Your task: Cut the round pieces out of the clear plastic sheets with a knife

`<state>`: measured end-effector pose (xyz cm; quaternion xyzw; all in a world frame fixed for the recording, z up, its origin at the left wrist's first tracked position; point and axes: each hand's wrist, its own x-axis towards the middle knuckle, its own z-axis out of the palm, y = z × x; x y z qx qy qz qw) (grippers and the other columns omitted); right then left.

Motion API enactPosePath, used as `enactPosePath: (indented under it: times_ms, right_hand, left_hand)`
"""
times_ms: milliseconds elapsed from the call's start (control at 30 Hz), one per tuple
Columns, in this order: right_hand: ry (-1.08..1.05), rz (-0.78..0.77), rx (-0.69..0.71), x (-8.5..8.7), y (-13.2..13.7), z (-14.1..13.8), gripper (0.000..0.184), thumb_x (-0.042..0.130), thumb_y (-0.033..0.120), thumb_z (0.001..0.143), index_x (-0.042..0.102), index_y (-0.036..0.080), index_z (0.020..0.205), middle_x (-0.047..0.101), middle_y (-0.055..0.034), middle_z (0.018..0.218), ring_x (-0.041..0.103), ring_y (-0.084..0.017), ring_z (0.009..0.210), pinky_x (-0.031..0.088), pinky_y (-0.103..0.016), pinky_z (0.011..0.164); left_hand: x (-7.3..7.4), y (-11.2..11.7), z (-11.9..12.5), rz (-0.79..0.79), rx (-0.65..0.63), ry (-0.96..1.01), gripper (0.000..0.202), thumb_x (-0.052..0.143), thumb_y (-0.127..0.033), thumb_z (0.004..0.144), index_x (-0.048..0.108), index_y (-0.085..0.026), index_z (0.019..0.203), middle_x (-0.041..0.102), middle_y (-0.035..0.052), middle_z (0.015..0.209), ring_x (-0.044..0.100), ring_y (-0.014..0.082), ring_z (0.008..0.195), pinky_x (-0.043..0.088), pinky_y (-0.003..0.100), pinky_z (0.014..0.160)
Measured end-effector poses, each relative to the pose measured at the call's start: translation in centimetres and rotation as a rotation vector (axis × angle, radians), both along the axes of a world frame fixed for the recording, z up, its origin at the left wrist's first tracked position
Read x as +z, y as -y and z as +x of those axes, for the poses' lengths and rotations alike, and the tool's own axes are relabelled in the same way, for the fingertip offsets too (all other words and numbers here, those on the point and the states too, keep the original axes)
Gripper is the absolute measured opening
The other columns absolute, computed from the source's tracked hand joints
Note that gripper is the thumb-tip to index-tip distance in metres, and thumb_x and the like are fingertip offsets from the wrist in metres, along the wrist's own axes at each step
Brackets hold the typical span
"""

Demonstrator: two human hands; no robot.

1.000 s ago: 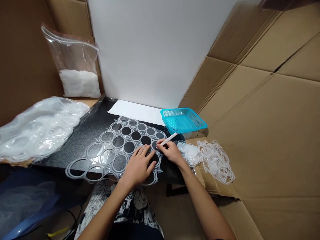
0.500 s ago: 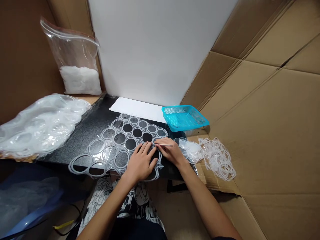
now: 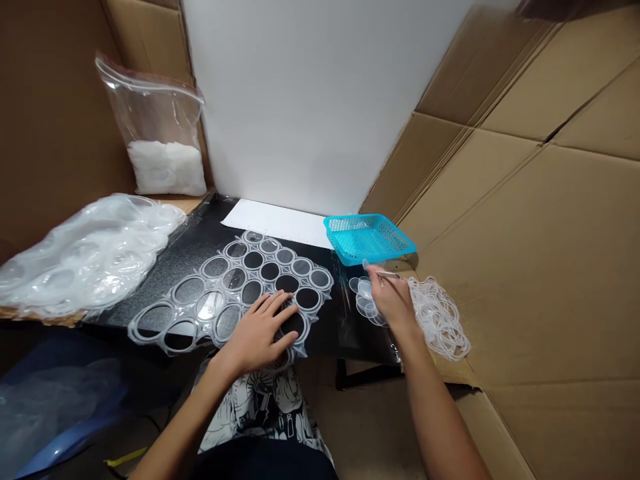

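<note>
My left hand [image 3: 265,332] lies with spread fingers on a clear plastic sheet [image 3: 223,305] with rows of round ring outlines and openings, spread on the black tabletop. My right hand [image 3: 393,297] is closed above a pile of clear plastic discs [image 3: 364,301], right of the sheet. A thin pen-like tool [image 3: 387,275] sticks out of its grip. At the fingertips a small clear disc [image 3: 366,265] shows, just below the blue basket. To the right of this hand lies a heap of clear plastic rings [image 3: 440,320].
A blue perforated basket [image 3: 370,257] stands at the back right beside a white paper strip [image 3: 275,220]. Stacked plastic sheets [image 3: 85,257] lie at the left. Behind them stands a zip bag [image 3: 167,167] with white contents. Cardboard walls [image 3: 520,267] enclose the right side.
My right hand has moved right, from the sheet to above the disc pile, with the tool and a clear disc. My left hand has slid slightly left along with the sheet.
</note>
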<state>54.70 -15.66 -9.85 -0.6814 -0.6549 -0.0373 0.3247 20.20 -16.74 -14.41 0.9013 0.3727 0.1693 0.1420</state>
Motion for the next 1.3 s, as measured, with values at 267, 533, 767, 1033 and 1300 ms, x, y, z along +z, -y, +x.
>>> enactPosePath:
  times_ms: [267, 533, 767, 1033, 1300]
  right_hand:
    - [-0.274, -0.211, 0.311, 2.0, 1.6, -3.4, 0.033, 0.057, 0.047, 0.098, 0.081, 0.024, 0.100, 0.076, -0.0087, 0.115, 0.070, -0.025, 0.108, 0.053, -0.038, 0.097]
    - [-0.592, -0.244, 0.358, -3.8, -3.1, -8.1, 0.030, 0.068, 0.046, 0.089, 0.077, 0.017, 0.091, 0.079, -0.0072, 0.090, 0.073, -0.022, 0.083, 0.055, -0.031, 0.077]
    - [-0.575, -0.199, 0.323, -4.6, -2.5, -7.8, 0.030, 0.068, 0.046, 0.091, 0.077, 0.017, 0.092, 0.079, -0.0073, 0.090, 0.074, -0.022, 0.081, 0.055, -0.031, 0.075]
    - [0.036, -0.022, 0.457, -4.0, -1.9, -8.6, 0.028, 0.051, 0.031, 0.105, 0.077, 0.023, 0.113, 0.078, -0.0076, 0.116, 0.071, -0.024, 0.106, 0.052, -0.038, 0.092]
    - [0.238, 0.047, 0.248, -3.2, -3.5, -7.3, 0.036, 0.042, 0.021, 0.105, 0.073, 0.017, 0.123, 0.075, -0.0099, 0.123, 0.069, -0.027, 0.107, 0.050, -0.040, 0.097]
  left_hand:
    - [3.1, -0.7, 1.3, 0.006, -0.004, 0.138, 0.024, 0.052, -0.034, 0.102, 0.068, -0.023, 0.116, 0.061, 0.0094, 0.140, 0.057, 0.0275, 0.131, 0.048, 0.049, 0.111]
    - [-0.1, 0.6, 6.2, 0.102, 0.044, 0.005, 0.049, 0.049, -0.043, 0.104, 0.052, -0.021, 0.148, 0.046, 0.0125, 0.160, 0.040, 0.0310, 0.150, 0.030, 0.053, 0.125]
    - [-0.3, 0.5, 5.8, 0.102, 0.044, -0.037, 0.052, 0.044, -0.047, 0.105, 0.051, -0.022, 0.150, 0.044, 0.0119, 0.162, 0.038, 0.0299, 0.151, 0.030, 0.051, 0.125]
    - [-0.6, 0.7, 6.1, 0.101, 0.055, -0.035, 0.058, 0.040, -0.049, 0.106, 0.046, -0.018, 0.155, 0.040, 0.0117, 0.165, 0.036, 0.0281, 0.154, 0.027, 0.050, 0.127]
    - [-0.4, 0.7, 5.2, 0.028, 0.013, -0.029, 0.059, 0.041, -0.052, 0.106, 0.047, -0.018, 0.154, 0.037, 0.0108, 0.166, 0.030, 0.0289, 0.156, 0.027, 0.050, 0.127]
